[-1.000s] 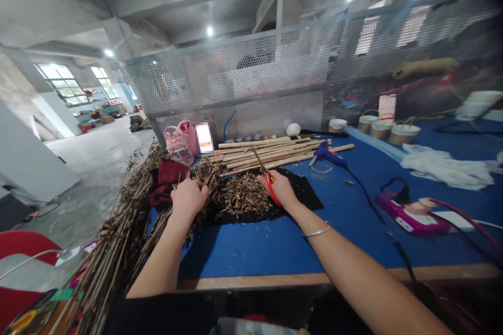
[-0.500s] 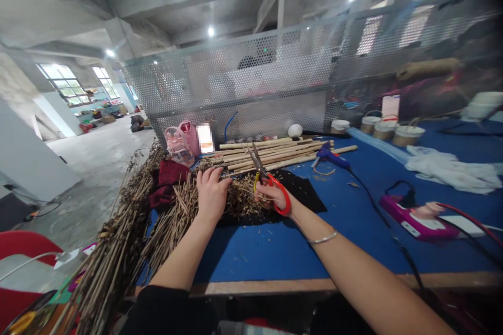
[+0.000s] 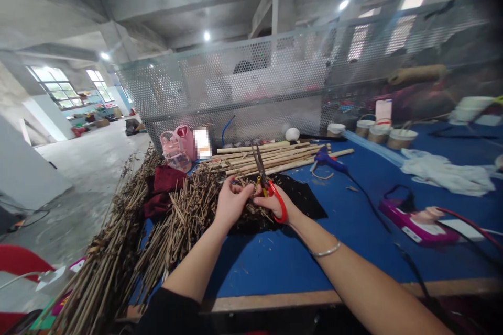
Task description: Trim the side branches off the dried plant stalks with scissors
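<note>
My right hand point(image 3: 278, 202) is closed around a pair of scissors point(image 3: 260, 163) with red handles, the blades parted and pointing away from me. Its thumb and fingertips meet those of my left hand point(image 3: 232, 198). The left fingers are bent in a pinch, and whatever lies between them is too small to make out. Below both hands are dried plant clippings point(image 3: 255, 213) on a black cloth point(image 3: 302, 196). Left of my left hand lies a bundle of dried stalks point(image 3: 173, 235).
Pale wooden sticks point(image 3: 271, 157) lie behind the clippings, beside a blue glue gun point(image 3: 330, 159). A purple power strip point(image 3: 408, 227) and white gloves point(image 3: 448, 175) are on the right. A pink bag point(image 3: 176, 149) stands at the back left, before a perforated metal screen point(image 3: 228, 84).
My left hand has moved right, from the stalks to my right hand, and its fingers have closed into a pinch. The scissors remain in my right hand. The view has shifted slightly.
</note>
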`<action>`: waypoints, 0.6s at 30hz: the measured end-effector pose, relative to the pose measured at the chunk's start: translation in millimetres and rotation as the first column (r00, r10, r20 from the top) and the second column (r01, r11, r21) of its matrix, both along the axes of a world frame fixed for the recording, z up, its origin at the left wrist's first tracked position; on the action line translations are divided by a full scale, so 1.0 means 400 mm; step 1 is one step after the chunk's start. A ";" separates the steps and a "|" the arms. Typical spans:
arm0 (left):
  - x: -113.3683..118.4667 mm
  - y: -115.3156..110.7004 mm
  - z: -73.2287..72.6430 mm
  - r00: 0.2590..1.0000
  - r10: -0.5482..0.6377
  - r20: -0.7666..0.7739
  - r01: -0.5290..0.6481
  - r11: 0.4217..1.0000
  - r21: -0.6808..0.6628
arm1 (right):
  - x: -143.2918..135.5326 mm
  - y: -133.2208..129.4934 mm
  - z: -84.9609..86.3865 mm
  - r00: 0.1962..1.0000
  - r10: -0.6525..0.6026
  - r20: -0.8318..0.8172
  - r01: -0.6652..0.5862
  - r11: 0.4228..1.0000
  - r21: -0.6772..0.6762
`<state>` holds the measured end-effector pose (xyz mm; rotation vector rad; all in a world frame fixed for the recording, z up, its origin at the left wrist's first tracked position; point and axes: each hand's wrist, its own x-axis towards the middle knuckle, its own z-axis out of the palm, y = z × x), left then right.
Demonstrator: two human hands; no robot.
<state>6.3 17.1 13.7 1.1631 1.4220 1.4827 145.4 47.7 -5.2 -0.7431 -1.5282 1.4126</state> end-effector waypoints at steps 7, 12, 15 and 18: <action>0.008 0.022 -0.019 0.966 -0.191 0.174 0.197 0.980 -0.019 | 0.001 0.001 0.000 0.992 -0.044 0.116 0.035 0.996 0.081; -0.031 0.017 -0.018 0.951 -0.090 0.297 0.114 0.991 -0.065 | -0.005 -0.007 0.005 0.969 -0.093 0.228 0.069 0.992 0.109; -0.036 0.011 -0.020 0.943 -0.114 0.313 0.120 0.993 -0.002 | -0.011 -0.015 0.006 0.960 -0.054 0.273 0.018 0.991 0.134; -0.040 0.016 -0.028 0.949 -0.096 0.301 0.080 0.995 0.066 | -0.019 -0.024 0.003 0.948 0.015 0.317 -0.063 0.988 0.140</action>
